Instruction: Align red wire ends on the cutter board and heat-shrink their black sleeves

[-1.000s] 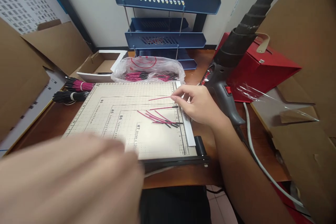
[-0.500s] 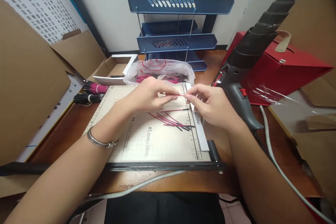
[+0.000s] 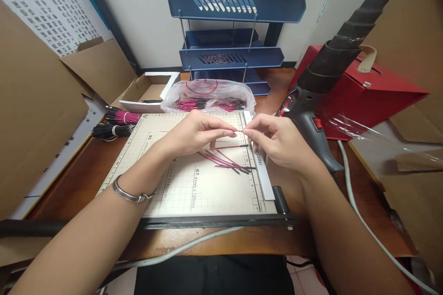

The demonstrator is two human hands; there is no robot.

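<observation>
A thin red wire (image 3: 239, 131) is stretched between my two hands, above the upper right of a paper cutter board (image 3: 214, 193). My left hand (image 3: 199, 133) pinches it from the left, thumb against fingers. From the right, my right hand (image 3: 272, 136) pinches its other end with fingertips, and what sits inside them is hidden. Just below the hands, several red wires with black ends (image 3: 230, 161) lie loosely fanned on the board, their black ends toward the cutter's white strip (image 3: 261, 166).
A clear plastic bag (image 3: 211, 90) of red and black wires lies behind the board. Bundled wires (image 3: 116, 130) sit at left, beside an open box (image 3: 152, 87). At right stand a heat gun (image 3: 318, 97) and a red box (image 3: 374, 97). A blue tray rack (image 3: 228, 57) rises behind.
Both hands have sunk very slightly in the view, still pinching the wire, and one left finger now hangs lower. The whole scene has shifted a little with the camera.
</observation>
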